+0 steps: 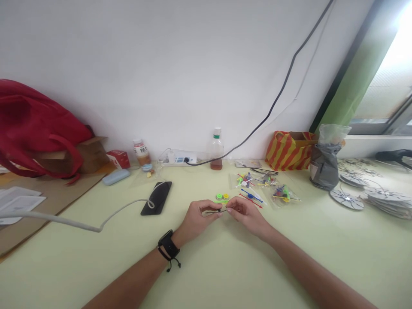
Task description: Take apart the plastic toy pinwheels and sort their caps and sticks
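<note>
A thin black spinner arrow (219,210) with a small hub in its middle is held between my two hands, above the table. My left hand (195,218) is closed, its thumb and fingers pinching the arrow near the hub. On the other side, the thumb and fingertips of my right hand (247,215) pinch the arrow's end. Just beyond my fingers lie a green round piece (219,196) and a yellow round piece (225,196). A blue spinner arrow (250,196) and a red spinner arrow (257,202) rest by my right hand.
Clear bags of coloured spinner parts (283,194) lie behind the right hand. A phone (156,198) with a grey cable (128,205) across it is at left. A bottle (216,150) and power strip (180,159) stand by the wall; stacked grey discs (388,199) sit right.
</note>
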The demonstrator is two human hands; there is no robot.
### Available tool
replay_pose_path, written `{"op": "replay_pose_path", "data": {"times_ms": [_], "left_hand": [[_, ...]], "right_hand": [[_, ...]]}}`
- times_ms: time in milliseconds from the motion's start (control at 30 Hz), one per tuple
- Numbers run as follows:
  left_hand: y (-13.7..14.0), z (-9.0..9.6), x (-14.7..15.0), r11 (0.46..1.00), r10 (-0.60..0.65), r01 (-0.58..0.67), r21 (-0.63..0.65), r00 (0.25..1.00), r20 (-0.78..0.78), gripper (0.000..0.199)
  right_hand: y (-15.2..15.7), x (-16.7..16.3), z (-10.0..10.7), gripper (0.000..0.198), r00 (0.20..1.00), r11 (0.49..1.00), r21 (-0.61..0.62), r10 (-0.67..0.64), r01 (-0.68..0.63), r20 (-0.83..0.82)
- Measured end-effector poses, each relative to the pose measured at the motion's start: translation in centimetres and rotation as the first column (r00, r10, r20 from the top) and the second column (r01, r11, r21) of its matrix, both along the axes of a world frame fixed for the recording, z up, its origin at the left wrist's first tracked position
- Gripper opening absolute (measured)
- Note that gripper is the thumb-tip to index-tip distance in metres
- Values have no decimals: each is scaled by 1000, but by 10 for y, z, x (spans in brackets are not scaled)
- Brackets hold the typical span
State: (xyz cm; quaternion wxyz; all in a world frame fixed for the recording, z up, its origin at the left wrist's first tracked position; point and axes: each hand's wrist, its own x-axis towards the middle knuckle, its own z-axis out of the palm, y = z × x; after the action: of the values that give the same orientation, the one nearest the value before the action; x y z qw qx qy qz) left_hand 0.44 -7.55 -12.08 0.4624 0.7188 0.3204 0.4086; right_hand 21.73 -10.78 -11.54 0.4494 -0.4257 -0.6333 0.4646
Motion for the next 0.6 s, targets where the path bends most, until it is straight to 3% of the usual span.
{"op": "replay_pose_path", "data": {"times_ms": [300, 500, 600], "left_hand": [[-1, 5, 1, 999, -18, 18, -35, 1000, 9, 21], [-1, 10, 0, 967, -152, 169, -193, 983, 100, 29], [1, 10, -1, 958, -162, 184, -218, 980, 119, 29]], "right_hand": [[-2, 0, 6, 38, 1000, 999, -29, 24, -24, -1], [-1, 1, 6, 39, 999, 998, -58, -35, 35, -15], [1, 2, 3, 38, 997, 997, -40, -71, 70, -20]]}}
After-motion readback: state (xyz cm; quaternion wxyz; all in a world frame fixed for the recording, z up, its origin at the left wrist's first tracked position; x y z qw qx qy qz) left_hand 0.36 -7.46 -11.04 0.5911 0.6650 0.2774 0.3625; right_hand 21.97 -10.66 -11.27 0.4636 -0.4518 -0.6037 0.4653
